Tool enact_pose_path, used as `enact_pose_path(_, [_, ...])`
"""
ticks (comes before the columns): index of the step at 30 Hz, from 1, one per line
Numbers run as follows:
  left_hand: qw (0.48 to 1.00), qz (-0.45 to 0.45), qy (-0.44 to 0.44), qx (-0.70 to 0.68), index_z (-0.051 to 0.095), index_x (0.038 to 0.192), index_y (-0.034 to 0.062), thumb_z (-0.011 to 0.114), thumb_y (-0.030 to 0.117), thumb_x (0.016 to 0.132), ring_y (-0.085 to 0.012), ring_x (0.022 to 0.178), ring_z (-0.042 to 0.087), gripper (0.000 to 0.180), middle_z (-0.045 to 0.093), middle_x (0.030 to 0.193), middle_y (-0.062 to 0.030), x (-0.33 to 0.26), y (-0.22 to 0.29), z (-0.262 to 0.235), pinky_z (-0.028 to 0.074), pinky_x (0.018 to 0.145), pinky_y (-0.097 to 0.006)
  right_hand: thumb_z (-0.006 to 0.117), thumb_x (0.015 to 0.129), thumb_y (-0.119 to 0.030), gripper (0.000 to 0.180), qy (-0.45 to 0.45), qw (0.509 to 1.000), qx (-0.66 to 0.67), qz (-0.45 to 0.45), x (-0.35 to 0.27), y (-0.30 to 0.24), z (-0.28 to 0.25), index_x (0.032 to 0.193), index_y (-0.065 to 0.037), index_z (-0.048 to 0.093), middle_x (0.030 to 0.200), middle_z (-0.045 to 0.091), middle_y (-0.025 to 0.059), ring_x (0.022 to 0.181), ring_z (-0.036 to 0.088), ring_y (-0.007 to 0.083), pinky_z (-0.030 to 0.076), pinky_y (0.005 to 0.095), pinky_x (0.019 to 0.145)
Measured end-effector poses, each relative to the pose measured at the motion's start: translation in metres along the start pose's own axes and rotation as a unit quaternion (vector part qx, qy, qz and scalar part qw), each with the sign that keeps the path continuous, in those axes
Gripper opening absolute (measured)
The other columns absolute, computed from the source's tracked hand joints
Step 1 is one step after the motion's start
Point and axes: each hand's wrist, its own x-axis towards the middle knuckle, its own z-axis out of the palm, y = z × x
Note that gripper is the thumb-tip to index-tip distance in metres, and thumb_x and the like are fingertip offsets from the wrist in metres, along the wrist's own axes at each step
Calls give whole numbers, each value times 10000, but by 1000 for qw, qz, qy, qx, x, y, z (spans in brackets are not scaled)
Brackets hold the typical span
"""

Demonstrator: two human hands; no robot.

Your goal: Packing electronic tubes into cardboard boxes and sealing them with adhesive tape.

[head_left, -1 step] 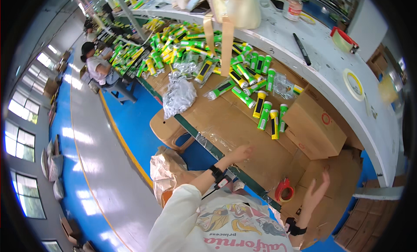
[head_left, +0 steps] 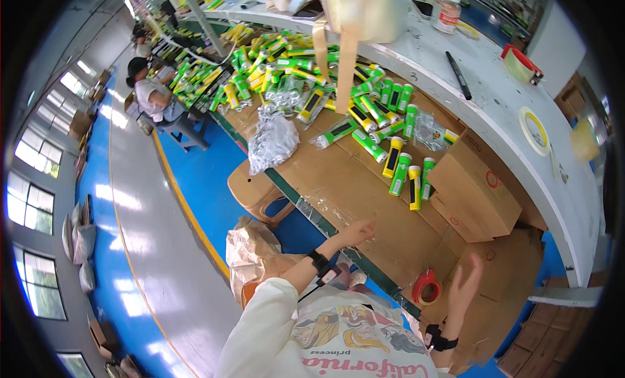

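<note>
Long table (head_left: 364, 182), cardboard-covered, runs up and away; a white ledge (head_left: 495, 98) borders its far side. Largest load: a heap of green and yellow flashlights (head_left: 286, 72) across the upper table, several in clear wrap. Four more flashlights (head_left: 407, 173) lie side by side, near the closed cardboard box (head_left: 472, 196) that sits at the table's right end; contents hidden. A cream bag (head_left: 374, 13) with hanging straps sits on the ledge above the heap; what is inside cannot be told. Crumpled clear plastic (head_left: 272, 140) hangs at the table's near edge, above a brown stool (head_left: 250, 192). A crumpled brown bag (head_left: 250, 254) lies on the floor by the person's knee. Seated worker (head_left: 156, 98) further up the aisle. Left hand (head_left: 357, 233), wristband on, lies flat on the table's near edge, fingers loosely extended, grip holding nothing. Right hand (head_left: 463, 283) raised in the air, palm open, fingers spread, empty, just right of a red tape roll (head_left: 426, 287). On the ledge: a yellow tape ring (head_left: 534, 130), a black marker (head_left: 458, 75).
</note>
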Motion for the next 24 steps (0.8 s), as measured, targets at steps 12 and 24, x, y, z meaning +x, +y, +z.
enact_pose_path(12, [921, -219, 272, -174, 518, 1176, 63, 552, 259, 884, -176, 931, 608, 354, 616, 1076, -72, -176, -18, -116, 471, 776, -313, 575, 852, -238, 476, -512, 844, 11, -160, 51, -36, 117, 1250, -18, 433, 1206, 514, 217, 1118, 492, 353, 393, 383, 943])
enact_pose_path(24, [902, -72, 425, -29, 547, 1123, -23, 602, 192, 859, -189, 926, 588, 344, 607, 1039, -110, -91, -20, -349, 472, 800, -308, 531, 920, -201, 460, -534, 733, 420, -35, 194, -220, 311, 1315, -38, 360, 1346, 397, 146, 1225, 417, 217, 371, 323, 989])
